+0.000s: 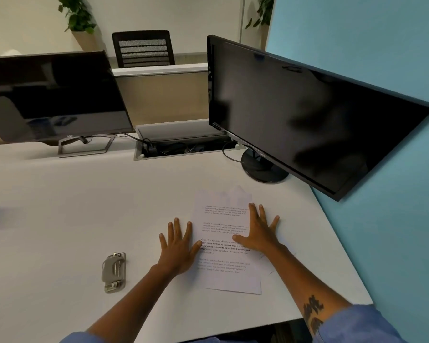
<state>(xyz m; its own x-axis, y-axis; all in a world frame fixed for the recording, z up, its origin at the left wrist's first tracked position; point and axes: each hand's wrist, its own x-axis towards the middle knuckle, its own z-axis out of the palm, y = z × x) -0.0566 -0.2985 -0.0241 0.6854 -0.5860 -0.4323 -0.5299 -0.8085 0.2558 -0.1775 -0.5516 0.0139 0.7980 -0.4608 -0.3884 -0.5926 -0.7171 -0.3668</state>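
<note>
A loose stack of printed white sheets lies on the white desk in front of me. My left hand lies flat with fingers spread on the desk at the stack's left edge, its thumb touching the paper. My right hand presses flat on the right side of the top sheet, fingers spread. A grey metal stapler lies on the desk to the left of my left forearm, apart from both hands.
Two dark monitors stand at the back: one at the left, one angled at the right on a round base. An open cable tray sits between them. A blue wall bounds the desk's right edge.
</note>
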